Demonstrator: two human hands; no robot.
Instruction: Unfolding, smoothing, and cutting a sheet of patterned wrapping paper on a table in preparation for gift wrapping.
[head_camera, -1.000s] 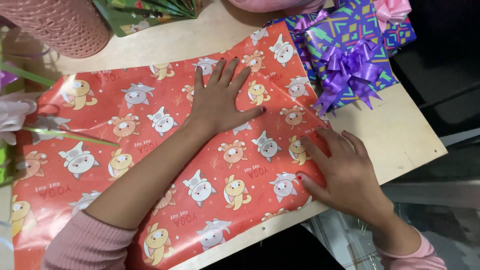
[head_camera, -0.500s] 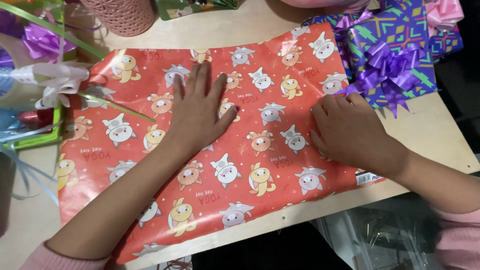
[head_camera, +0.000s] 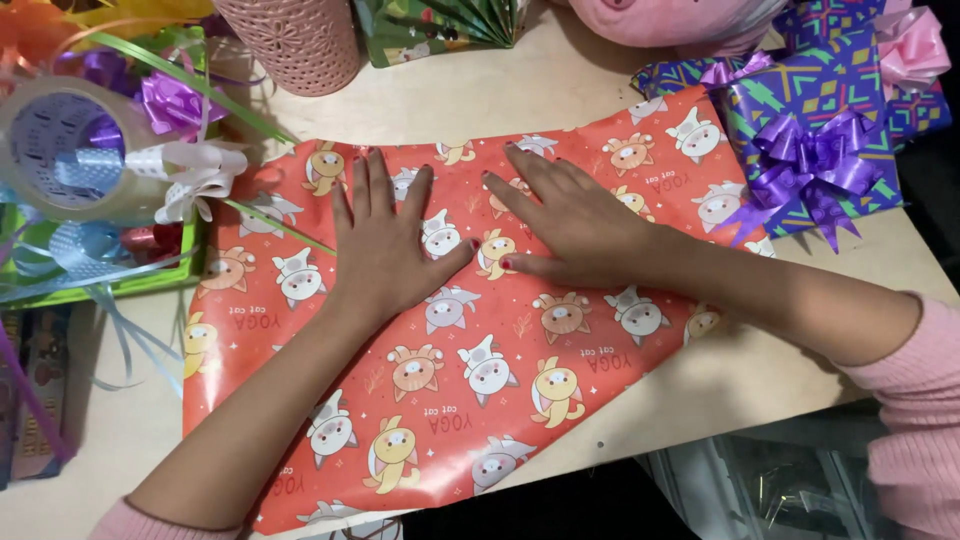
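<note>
Both hands flat, fingers spread, gripping nothing: left hand (head_camera: 385, 245) & right hand (head_camera: 575, 225) press red wrapping paper (head_camera: 470, 400) (cartoon animals) on table (head_camera: 480, 95); wrapped gift w/ purple bow (head_camera: 815, 155) just right.

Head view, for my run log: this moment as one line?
left hand: flat on wrapping paper | right hand: flat on paper | wrapped gift: beside

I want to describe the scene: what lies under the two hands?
Both hands, left and right, press flat on red cartoon-animal wrapping paper. Anything beneath the paper is covered.
</note>
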